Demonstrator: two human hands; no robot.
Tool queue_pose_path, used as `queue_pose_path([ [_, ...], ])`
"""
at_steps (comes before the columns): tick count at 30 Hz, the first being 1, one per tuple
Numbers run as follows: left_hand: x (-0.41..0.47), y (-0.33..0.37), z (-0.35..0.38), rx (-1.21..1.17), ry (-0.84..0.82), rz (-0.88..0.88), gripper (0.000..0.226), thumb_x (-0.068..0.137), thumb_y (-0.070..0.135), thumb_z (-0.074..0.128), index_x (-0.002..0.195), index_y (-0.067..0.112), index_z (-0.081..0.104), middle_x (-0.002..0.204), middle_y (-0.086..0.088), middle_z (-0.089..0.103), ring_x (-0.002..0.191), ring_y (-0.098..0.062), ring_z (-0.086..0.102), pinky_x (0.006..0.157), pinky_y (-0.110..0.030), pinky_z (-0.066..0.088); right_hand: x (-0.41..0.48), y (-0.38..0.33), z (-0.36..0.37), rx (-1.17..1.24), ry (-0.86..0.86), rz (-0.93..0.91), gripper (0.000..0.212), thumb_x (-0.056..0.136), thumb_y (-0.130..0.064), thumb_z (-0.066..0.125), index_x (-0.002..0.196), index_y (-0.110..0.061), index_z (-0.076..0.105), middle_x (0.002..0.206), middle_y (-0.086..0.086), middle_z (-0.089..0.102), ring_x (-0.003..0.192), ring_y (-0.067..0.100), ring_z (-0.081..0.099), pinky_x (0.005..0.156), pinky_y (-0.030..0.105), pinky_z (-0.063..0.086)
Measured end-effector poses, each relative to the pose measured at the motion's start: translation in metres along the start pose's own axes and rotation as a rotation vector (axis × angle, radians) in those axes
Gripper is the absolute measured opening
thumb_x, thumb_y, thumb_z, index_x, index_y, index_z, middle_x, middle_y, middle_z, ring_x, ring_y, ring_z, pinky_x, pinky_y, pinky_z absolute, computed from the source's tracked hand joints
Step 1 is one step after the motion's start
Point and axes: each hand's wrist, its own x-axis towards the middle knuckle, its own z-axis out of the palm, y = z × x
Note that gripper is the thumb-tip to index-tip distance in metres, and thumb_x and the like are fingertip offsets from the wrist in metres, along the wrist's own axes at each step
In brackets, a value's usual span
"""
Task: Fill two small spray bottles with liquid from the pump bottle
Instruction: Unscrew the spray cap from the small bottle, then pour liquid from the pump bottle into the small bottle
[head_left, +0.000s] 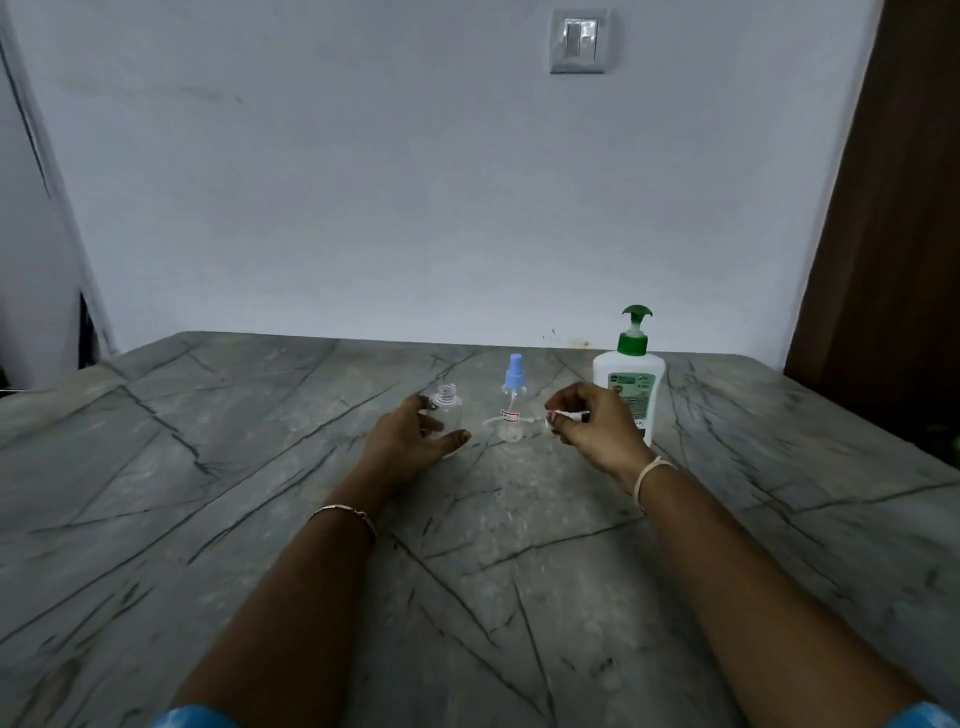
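Observation:
A clear small spray bottle (449, 407) stands uncapped on the grey marble table, its threaded neck bare. My left hand (415, 436) curls around its near side, fingers apart and touching or almost touching it. A second small spray bottle (513, 402) with a blue spray cap stands just to the right. My right hand (592, 423) pinches a small white spray head (563, 415) whose thin dip tube points left, in front of that bottle. The white pump bottle (630, 384) with a green pump stands behind my right hand.
The grey veined marble table (260, 467) reaches back to a pale wall with a light switch (579, 41). A dark wooden door or panel (893, 208) rises at the right.

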Motion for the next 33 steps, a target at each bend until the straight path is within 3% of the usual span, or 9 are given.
queue_pose_path([
  [3,0.001,0.002,-0.002,-0.029,-0.025,-0.003,0.072,0.069,0.047,0.079,0.127,0.016,0.05,0.112,0.001,0.064,0.095,-0.014,0.06,0.082,-0.026,0.049,-0.001,0.007,0.006,-0.093,-0.027,-0.018,0.016,0.081,-0.003,0.072,0.095,-0.007,0.067,0.09,0.003,0.067,0.085,0.015,0.061,0.074,0.023,0.046],
  [13,0.001,0.005,0.0,-0.087,0.028,0.026,0.065,0.067,0.041,0.082,0.12,0.014,0.056,0.105,0.0,0.067,0.091,-0.013,0.062,0.078,-0.024,0.05,-0.006,0.011,0.024,-0.412,-0.102,-0.199,0.024,0.081,0.001,0.062,0.103,-0.008,0.066,0.104,0.01,0.065,0.094,0.024,0.061,0.083,0.036,0.05],
  [16,0.001,0.007,-0.001,-0.095,0.032,0.033,0.06,0.068,0.04,0.082,0.117,0.014,0.058,0.102,0.001,0.068,0.087,-0.01,0.062,0.069,-0.015,0.047,-0.005,0.012,0.024,-0.461,-0.096,-0.186,0.026,0.08,0.0,0.064,0.104,-0.01,0.064,0.106,0.011,0.064,0.098,0.026,0.06,0.086,0.037,0.05],
  [24,-0.001,0.013,0.003,-0.101,0.018,0.034,0.054,0.068,0.04,0.082,0.112,0.017,0.06,0.097,0.005,0.069,0.081,0.0,0.061,0.065,-0.009,0.044,-0.004,0.014,0.021,-0.443,-0.062,-0.178,0.023,0.08,0.001,0.065,0.101,-0.009,0.066,0.103,0.01,0.067,0.095,0.024,0.061,0.083,0.033,0.049],
  [27,-0.001,0.017,0.009,-0.097,0.014,0.04,0.056,0.067,0.041,0.082,0.112,0.017,0.06,0.097,0.005,0.069,0.081,-0.002,0.062,0.07,-0.014,0.049,-0.003,0.014,0.023,-0.439,-0.057,-0.193,0.023,0.08,0.001,0.066,0.101,-0.009,0.066,0.103,0.01,0.066,0.095,0.024,0.061,0.083,0.033,0.048],
  [33,-0.004,0.023,0.013,-0.12,-0.008,0.072,0.052,0.067,0.034,0.084,0.11,0.016,0.06,0.097,0.004,0.067,0.076,0.003,0.058,0.057,-0.002,0.042,-0.003,0.013,0.022,-0.426,-0.063,-0.201,0.026,0.081,0.001,0.065,0.105,-0.009,0.066,0.108,0.01,0.066,0.1,0.024,0.061,0.084,0.025,0.045],
])
